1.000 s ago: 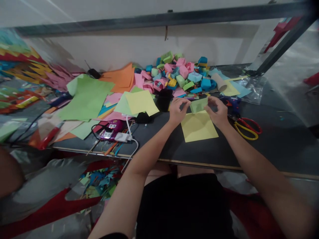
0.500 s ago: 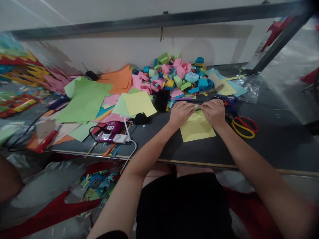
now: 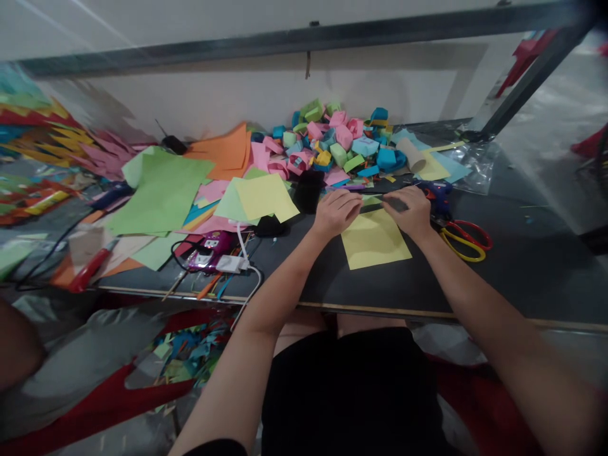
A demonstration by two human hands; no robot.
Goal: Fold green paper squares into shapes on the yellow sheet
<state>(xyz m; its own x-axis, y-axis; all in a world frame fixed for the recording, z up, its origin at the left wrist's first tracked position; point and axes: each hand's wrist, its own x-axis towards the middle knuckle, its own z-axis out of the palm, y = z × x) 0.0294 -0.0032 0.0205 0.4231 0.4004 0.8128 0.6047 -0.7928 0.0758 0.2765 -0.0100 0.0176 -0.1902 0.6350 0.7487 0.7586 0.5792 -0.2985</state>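
Observation:
A light green paper strip [image 3: 371, 200] spans the short gap between my hands. My left hand [image 3: 336, 212] has its fingers bent and pressed together at the strip's left end. At the right end, my right hand [image 3: 409, 210] is curled with thumb and fingers closed; the fingertips partly hide the strip's ends. Just below, a yellow paper square [image 3: 376, 240] lies flat on the dark table. Scissors [image 3: 465, 240] with one red and one yellow handle lie right of my right hand, beside a blue glue gun [image 3: 437, 195].
Small folded paper pieces [image 3: 339, 139] are heaped against the wall, with a cardboard tube [image 3: 411, 155] at their right. Coloured sheets [image 3: 161, 190], a purple power strip [image 3: 209, 250] with a white cable, and a red-handled tool [image 3: 90, 269] lie to the left.
My hands have moved slightly apart, the left one shifting left, so more of the green strip shows between them. The yellow square stays in about the same place.

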